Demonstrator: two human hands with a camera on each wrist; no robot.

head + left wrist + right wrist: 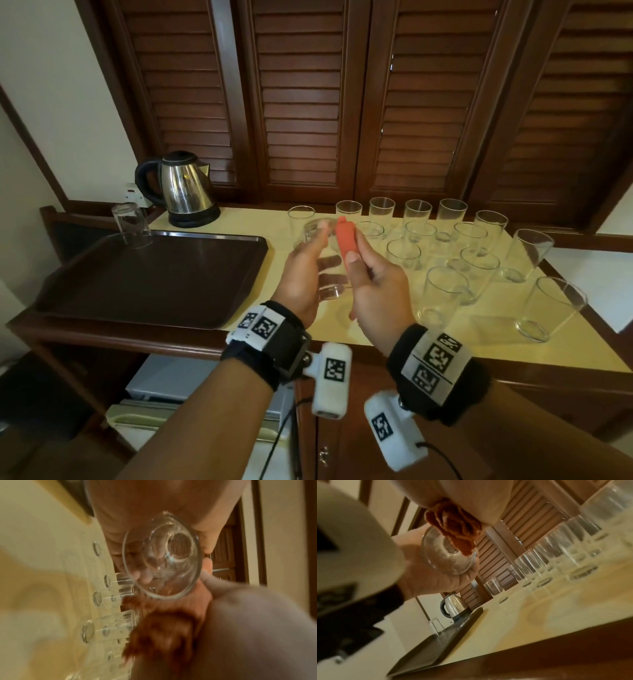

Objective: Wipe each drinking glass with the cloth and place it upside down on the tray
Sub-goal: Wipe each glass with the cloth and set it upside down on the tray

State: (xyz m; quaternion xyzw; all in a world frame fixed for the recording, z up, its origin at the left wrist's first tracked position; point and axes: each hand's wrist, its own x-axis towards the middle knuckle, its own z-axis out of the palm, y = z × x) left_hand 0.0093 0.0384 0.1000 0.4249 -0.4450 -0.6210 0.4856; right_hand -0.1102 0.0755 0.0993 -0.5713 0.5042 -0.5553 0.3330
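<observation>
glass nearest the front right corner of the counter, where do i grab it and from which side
Grip the front-right glass around its lower, narrower half, coming from the open front edge of the counter. It stands upright, mouth up, tapering toward the base, and other glasses crowd its back and left. The right hand holds the cloth, so free a hand first.

Clear glass [325, 260] up off the counter, tipped on its side, gripped in the left hand [303, 274]. Orange cloth [346, 238], bunched in the right hand [376, 291], sits right at the glass's mouth. One glass [132, 224] is upside down on the far left corner of the dark brown tray [154, 277]. The remaining glasses [442, 294] stand upright, clustered on the yellow counter to the right.
</observation>
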